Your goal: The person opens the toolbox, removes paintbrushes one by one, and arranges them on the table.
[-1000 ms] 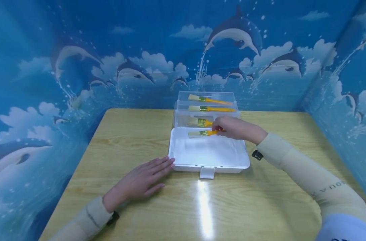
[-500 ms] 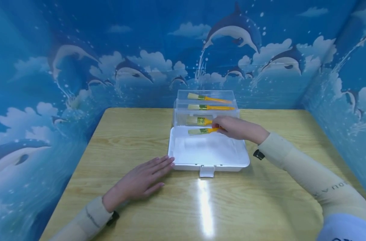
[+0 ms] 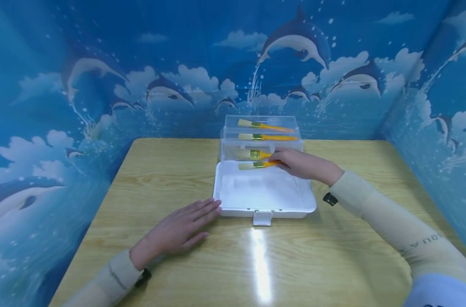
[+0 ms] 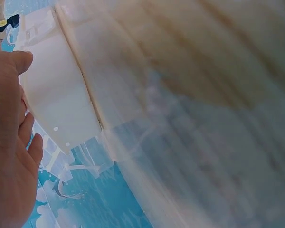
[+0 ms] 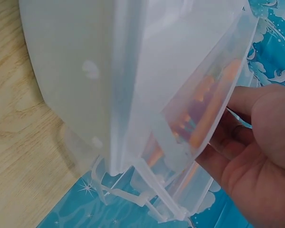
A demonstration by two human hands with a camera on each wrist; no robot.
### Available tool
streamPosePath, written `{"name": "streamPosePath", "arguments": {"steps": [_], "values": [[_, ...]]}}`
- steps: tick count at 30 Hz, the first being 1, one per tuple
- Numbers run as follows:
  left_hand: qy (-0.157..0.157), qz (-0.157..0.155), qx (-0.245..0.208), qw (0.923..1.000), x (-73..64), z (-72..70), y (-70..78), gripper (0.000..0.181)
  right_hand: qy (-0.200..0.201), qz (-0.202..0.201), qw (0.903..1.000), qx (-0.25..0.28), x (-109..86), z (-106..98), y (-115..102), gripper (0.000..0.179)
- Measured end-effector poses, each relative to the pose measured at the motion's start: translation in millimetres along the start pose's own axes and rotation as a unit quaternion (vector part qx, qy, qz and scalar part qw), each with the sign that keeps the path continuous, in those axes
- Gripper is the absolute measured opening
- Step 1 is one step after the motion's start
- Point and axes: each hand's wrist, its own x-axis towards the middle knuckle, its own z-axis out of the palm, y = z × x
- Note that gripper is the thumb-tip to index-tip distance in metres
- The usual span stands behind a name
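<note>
A yellow-handled paintbrush [image 3: 258, 165] was held at the far edge of an open white case [image 3: 263, 187], bristles turned left, its handle pinched in the curled fingers of the right hand [image 3: 304, 164]. Just behind it, a broad brush [image 3: 254, 154] was seen at the lowest of the clear tiers [image 3: 228, 149], the end of its handle hidden by the same hand (whether it too was being touched could not be told). Higher up, a middle brush [image 3: 267, 137] and a top brush [image 3: 265, 125] were laid one to a tier, bristles likewise to the left. From the right wrist, orange was glimpsed through a translucent wall, by which the fingertips were partly screened.

The step in hand was judged to be the handling of brushes at the lowest tier — whether one was being stowed or taken out could not be settled. For stowing, a careful lowering beside the broad brush and a loosened pinch would be called for; for removal, a lift clear of the tray wall.

At the near left corner of the case, the left hand [image 3: 181, 226] was rested with fingers outstretched and nothing grasped, its fingertips set against the rim — the case, seemingly, being steadied. In front, the latch [image 3: 262, 218] was left hanging open over the wooden tabletop [image 3: 160, 170], backed by a dolphin-printed backdrop [image 3: 202, 96].
</note>
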Motion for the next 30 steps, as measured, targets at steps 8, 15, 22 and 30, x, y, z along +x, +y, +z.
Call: {"name": "streamPosePath", "arguments": {"steps": [8, 15, 22, 30], "values": [[-0.016, -0.006, -0.006, 0.9998, 0.4, -0.2, 0.1, 0.069, 0.033, -0.022, 0.9991, 0.015, -6.1, -0.5, 0.7, 0.026], [0.007, 0.005, 0.000, 1.0000, -0.5, 0.5, 0.0, 0.069, 0.056, -0.024, 0.9981, 0.015, -13.4, -2.0, 1.8, 0.026], [0.009, 0.008, -0.002, 0.9999, -0.4, 1.3, 1.0, 0.069, 0.076, -0.016, 0.9969, 0.013, -22.8, -2.3, 1.1, 0.029], [0.010, 0.011, 0.015, 0.9998, -0.3, 3.7, -0.3, 0.071, 0.120, -0.005, 0.9928, 0.004, -37.5, -1.7, 3.4, 0.031]]}}
